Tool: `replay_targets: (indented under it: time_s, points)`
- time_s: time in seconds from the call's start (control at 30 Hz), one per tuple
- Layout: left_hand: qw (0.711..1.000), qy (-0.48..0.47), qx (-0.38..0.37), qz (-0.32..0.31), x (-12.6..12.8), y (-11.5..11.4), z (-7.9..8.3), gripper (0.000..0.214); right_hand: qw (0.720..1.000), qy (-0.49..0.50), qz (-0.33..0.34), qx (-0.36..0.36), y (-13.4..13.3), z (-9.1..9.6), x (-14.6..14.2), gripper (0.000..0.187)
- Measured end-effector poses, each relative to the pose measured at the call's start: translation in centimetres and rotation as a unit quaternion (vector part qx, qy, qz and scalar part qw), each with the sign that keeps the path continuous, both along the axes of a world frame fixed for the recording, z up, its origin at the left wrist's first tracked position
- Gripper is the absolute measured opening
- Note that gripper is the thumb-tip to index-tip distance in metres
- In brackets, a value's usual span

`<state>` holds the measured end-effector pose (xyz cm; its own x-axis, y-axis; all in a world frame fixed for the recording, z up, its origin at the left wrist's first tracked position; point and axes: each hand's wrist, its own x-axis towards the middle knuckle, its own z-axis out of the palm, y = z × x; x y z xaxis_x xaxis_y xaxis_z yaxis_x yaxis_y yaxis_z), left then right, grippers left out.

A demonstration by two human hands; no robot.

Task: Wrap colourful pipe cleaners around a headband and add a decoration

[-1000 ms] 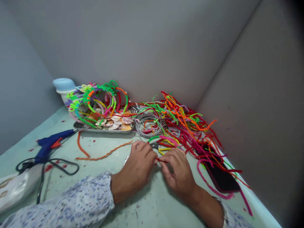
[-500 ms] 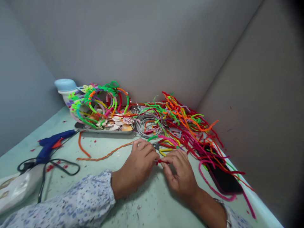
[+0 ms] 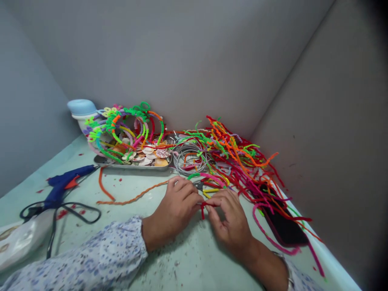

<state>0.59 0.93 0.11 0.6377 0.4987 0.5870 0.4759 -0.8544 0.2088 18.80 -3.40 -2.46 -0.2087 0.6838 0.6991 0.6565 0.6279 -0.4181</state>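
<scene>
Pinching narrowly, with thumb and forefinger of the right hand, on one red pipe cleaner, held between two hands over the middle of the table, with one short end hanging down. Curled closed at its left side with the left hand; cannot see the left thumb. Reaching in from the two lower corners with both forearms, back of the left hand turned up, right hand tipped on edge with the thumb nearer the camera. Dressed in two blue-spotted sleeves.

Beyond the hands, can count one tool with yellow-and-red handles, partly hidden, and one coil of grey wire. On the left, can count two loose orange pipe cleaners, one blue glue gun, one clear bag, one tray of shells and one container with a pale blue lid. Cannot count the overlapping coloured rings above the tray, nor the tangled heap of pipe cleaners on the right, draped partly across one dark phone.
</scene>
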Motion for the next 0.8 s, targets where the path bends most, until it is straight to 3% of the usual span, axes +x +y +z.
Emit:
replay_targets:
  time_s: [0.2, 0.4, 0.8]
  points:
    - [1.0, -0.004, -0.006, 0.004, 0.1, -0.1, -0.1, 0.008, 1.0, -0.007, -0.003, 0.004, 0.0, 0.1, 0.0, 0.011]
    - [0.997, -0.019, -0.079, 0.015, 0.1, -0.6, 0.5, 0.021, 1.0, -0.004, -0.015, 0.003, 0.2, -0.2, 0.2, 0.01]
    - [0.988, 0.021, -0.152, 0.002, 0.2, -1.1, 1.6, 0.016, 0.999, -0.03, 0.012, 0.024, 0.2, 0.3, -0.1, 0.013]
